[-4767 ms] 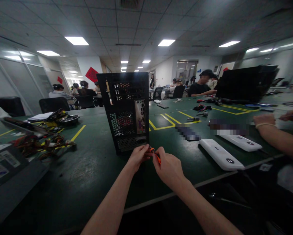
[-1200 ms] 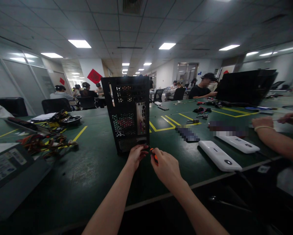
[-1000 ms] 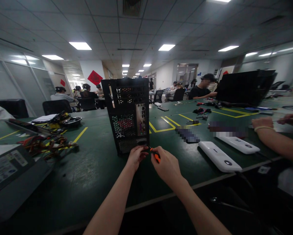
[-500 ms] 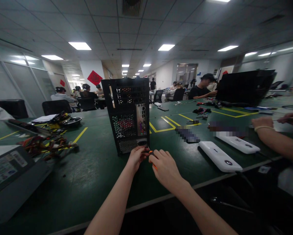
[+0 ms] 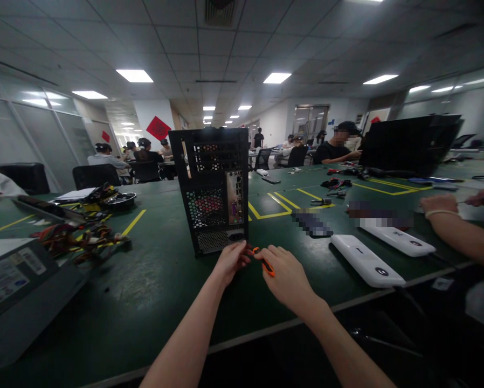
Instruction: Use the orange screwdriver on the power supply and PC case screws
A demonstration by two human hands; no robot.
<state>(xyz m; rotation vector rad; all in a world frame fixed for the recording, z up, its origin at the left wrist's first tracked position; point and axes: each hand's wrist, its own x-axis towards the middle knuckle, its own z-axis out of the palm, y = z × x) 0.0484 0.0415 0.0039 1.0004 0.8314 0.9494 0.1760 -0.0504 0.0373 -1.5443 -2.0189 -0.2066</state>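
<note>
Plainly, in the head view, your right hand [image 5: 286,276] is wrapped around a screwdriver [image 5: 268,268] with a smooth orange and black handle. Your left hand [image 5: 230,263] has its thumb and fingers bunched near the tool's front end, at the lower right corner of the computer case [image 5: 185,183]; whether they pinch anything, you cannot tell from here.

That case stands upright just ahead of your hands, a tall black box with its rear toward you. Its panel is pierced with honeycomb holes, with a finer mesh low down, and a silvery port plate [image 5: 229,199] (one connector is violet) runs up the right part.

Beneath it, the green tabletop [image 5: 140,302] has a dull sheen and straight strips of yellow tape [image 5: 135,222]. To your left lie tangled cables [image 5: 76,237] and a grey, sharp-edged box [image 5: 43,302] whose barcode label [image 5: 32,260] is too small to read. To your right, a glossy white, round-cornered slab [image 5: 363,261] carries a dark mark like a "1" and a dark disc.
</note>
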